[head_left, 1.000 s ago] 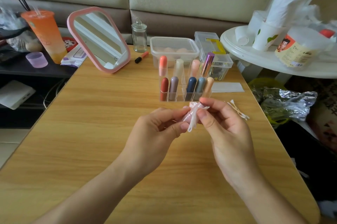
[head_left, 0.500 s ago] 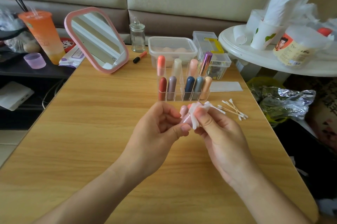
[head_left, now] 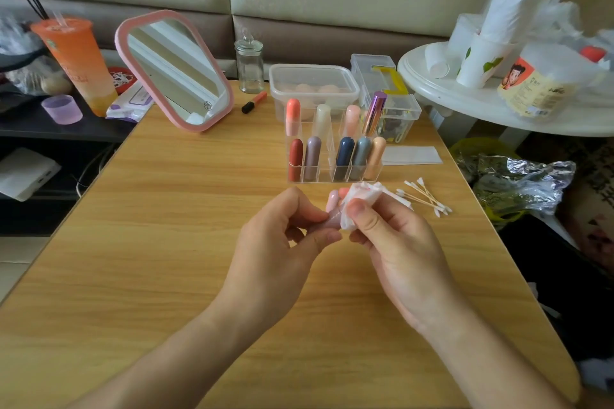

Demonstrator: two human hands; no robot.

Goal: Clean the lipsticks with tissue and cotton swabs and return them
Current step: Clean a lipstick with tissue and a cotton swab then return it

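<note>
You are holding a pale pink lipstick (head_left: 332, 204) just in front of the clear organizer (head_left: 329, 164), above the wooden table (head_left: 166, 242). Your left hand (head_left: 282, 242) is pinching the tube's lower end between the thumb and curled fingers. Your right hand (head_left: 398, 249) is pressing a crumpled white tissue (head_left: 360, 197) against its side, thumb on top and fingers curled underneath. The tissue is covering part of the tube, whose rounded tip is pointing toward the organizer. Nine lipsticks are standing upright in the organizer, and a gap is showing in its front row between the mauve and navy ones. Cotton swabs (head_left: 425, 197) are lying in a loose heap just right of the organizer's front corner. A pink-framed mirror (head_left: 176, 69) is leaning well to the organizer's left, and a lidded plastic box (head_left: 312, 82) is sitting directly behind it.
</note>
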